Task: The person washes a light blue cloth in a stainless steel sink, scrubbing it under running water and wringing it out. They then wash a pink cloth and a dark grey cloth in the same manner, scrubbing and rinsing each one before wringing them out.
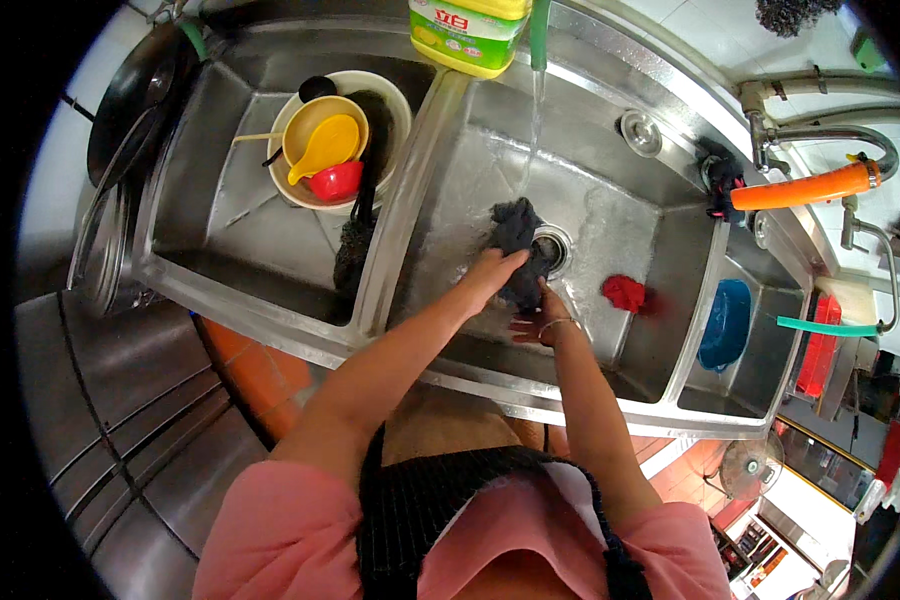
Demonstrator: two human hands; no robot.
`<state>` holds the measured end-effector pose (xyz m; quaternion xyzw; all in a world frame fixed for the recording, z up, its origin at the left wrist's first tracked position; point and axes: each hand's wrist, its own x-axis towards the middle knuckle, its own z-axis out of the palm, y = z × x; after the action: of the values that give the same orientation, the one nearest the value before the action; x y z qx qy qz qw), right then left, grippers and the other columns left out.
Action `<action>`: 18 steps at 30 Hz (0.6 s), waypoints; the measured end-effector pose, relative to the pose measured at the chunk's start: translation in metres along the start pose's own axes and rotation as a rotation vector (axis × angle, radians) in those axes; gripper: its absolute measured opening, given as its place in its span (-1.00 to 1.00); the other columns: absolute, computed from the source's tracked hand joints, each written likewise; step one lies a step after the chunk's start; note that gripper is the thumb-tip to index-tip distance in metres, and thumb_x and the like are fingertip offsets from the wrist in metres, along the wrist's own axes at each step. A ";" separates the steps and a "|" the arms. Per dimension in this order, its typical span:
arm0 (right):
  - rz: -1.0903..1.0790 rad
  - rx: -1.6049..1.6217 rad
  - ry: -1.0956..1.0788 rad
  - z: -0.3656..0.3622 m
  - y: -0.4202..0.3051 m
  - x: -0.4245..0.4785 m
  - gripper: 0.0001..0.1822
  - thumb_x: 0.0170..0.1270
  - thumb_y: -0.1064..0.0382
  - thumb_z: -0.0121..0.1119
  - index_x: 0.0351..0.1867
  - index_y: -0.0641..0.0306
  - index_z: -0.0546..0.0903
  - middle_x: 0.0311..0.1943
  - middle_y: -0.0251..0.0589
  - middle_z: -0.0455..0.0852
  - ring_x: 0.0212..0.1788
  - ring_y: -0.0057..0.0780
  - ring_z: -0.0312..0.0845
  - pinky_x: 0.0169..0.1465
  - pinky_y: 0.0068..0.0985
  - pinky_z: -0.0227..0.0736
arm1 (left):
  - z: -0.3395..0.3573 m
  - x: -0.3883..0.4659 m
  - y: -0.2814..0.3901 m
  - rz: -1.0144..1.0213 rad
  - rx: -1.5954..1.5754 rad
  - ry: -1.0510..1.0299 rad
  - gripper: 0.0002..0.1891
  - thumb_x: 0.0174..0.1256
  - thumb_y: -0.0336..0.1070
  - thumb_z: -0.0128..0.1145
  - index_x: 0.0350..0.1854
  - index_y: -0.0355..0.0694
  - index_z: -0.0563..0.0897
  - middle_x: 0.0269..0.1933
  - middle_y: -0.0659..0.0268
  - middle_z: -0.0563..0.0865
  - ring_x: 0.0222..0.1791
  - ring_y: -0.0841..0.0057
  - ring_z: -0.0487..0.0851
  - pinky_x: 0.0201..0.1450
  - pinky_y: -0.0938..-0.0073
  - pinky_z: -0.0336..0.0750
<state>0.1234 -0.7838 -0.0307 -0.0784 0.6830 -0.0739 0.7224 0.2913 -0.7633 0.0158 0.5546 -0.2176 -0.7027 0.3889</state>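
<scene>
A wet dark grey cloth [519, 223] is held low in the middle basin of a stainless steel sink [457, 161]. My left hand [493, 277] grips its near left part, the thumb lying across the fabric. From the right, my right hand [544, 319] holds the lower end of the cloth, partly hidden beneath it. Just beyond the hands is the round drain [553, 246], which the cloth partly covers. Water [537, 112] runs from a green hose [539, 37] into the basin behind the cloth. A crumpled red cloth [624, 292] lies to the right on the basin floor.
In the left basin stands a large bowl [401, 112] with a yellow ladle [334, 142] and a red scoop [336, 181]. A detergent jug [469, 34] rests on the back ledge. An orange hose [806, 187] juts in at right. The right basin holds a blue basin [724, 326].
</scene>
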 end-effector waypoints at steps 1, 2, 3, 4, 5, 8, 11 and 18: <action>-0.048 0.197 -0.113 0.007 -0.003 0.005 -0.30 0.08 -0.36 0.03 0.04 0.18 0.44 -0.05 0.00 0.54 -0.08 -0.07 0.51 -0.13 -0.10 0.46 | 0.009 0.000 0.013 0.015 0.071 0.015 -0.49 0.19 0.07 0.09 -0.19 -0.40 0.58 -0.25 0.21 0.63 -0.22 0.53 0.55 -0.14 0.45 0.38; -0.097 0.393 -0.226 0.012 -0.008 0.010 -0.29 0.09 -0.38 0.00 0.04 0.17 0.44 -0.04 -0.02 0.54 -0.06 -0.07 0.50 -0.12 -0.07 0.46 | 0.020 0.001 0.026 0.030 0.143 0.029 -0.51 0.19 0.07 0.10 -0.25 -0.38 0.60 -0.30 0.23 0.63 -0.27 0.54 0.55 -0.19 0.46 0.39; -0.254 0.386 -0.303 0.013 -0.023 0.014 -0.28 0.11 -0.38 -0.05 0.04 0.23 0.45 -0.06 -0.02 0.55 -0.06 -0.08 0.50 -0.08 -0.12 0.47 | 0.029 -0.003 0.043 0.049 0.219 0.045 -0.53 0.18 0.07 0.10 -0.30 -0.37 0.61 -0.35 0.25 0.63 -0.33 0.55 0.55 -0.24 0.47 0.40; -0.345 0.510 -0.455 0.007 -0.048 0.035 -0.26 0.15 -0.37 -0.12 0.02 0.31 0.46 -0.11 0.00 0.58 -0.11 -0.08 0.53 -0.03 -0.17 0.46 | 0.039 -0.007 0.057 0.134 0.328 0.016 -0.49 0.16 0.09 0.08 -0.33 -0.42 0.60 -0.41 0.16 0.64 -0.37 0.43 0.60 -0.31 0.38 0.43; -0.258 0.542 -0.754 0.037 -0.073 -0.002 -0.28 0.18 -0.35 -0.16 -0.01 0.33 0.49 -0.17 0.00 0.61 -0.16 -0.10 0.55 -0.03 -0.24 0.47 | 0.032 -0.014 0.060 0.196 0.441 0.041 -0.45 0.15 0.11 0.07 -0.36 -0.47 0.59 -0.46 0.07 0.65 -0.41 0.30 0.66 -0.38 0.30 0.45; -0.402 0.399 -0.756 0.034 -0.124 -0.021 -0.35 0.20 -0.28 -0.11 -0.08 0.33 0.53 -0.22 -0.04 0.64 -0.21 -0.12 0.55 -0.08 -0.27 0.47 | 0.037 -0.024 0.070 0.301 0.306 0.021 -0.52 0.15 0.05 0.10 -0.36 -0.43 0.60 -0.53 0.22 0.62 -0.49 0.48 0.58 -0.41 0.42 0.43; -0.514 0.177 -0.487 0.025 -0.133 -0.006 -0.42 0.17 -0.20 0.03 -0.06 0.31 0.52 -0.18 -0.08 0.64 -0.19 -0.16 0.55 -0.11 -0.30 0.46 | 0.029 -0.027 0.062 0.183 0.226 0.059 -0.61 0.12 -0.07 0.19 -0.25 -0.37 0.57 -0.47 0.29 0.58 -0.43 0.57 0.50 -0.32 0.49 0.38; -0.887 -0.628 0.313 -0.012 -0.134 0.113 -0.30 0.01 -0.09 0.23 0.15 0.22 0.36 0.05 -0.02 0.47 0.05 -0.05 0.40 0.10 -0.26 0.31 | -0.036 0.057 -0.048 0.058 0.774 0.489 -0.26 0.04 -0.01 0.22 0.23 -0.30 0.25 0.25 0.05 0.24 0.20 0.18 0.28 0.19 0.22 0.25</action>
<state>0.1178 -0.9390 -0.1127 -0.5573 0.6727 -0.1742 0.4545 0.3064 -0.7744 -0.0653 0.8023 -0.3814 -0.4070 0.2127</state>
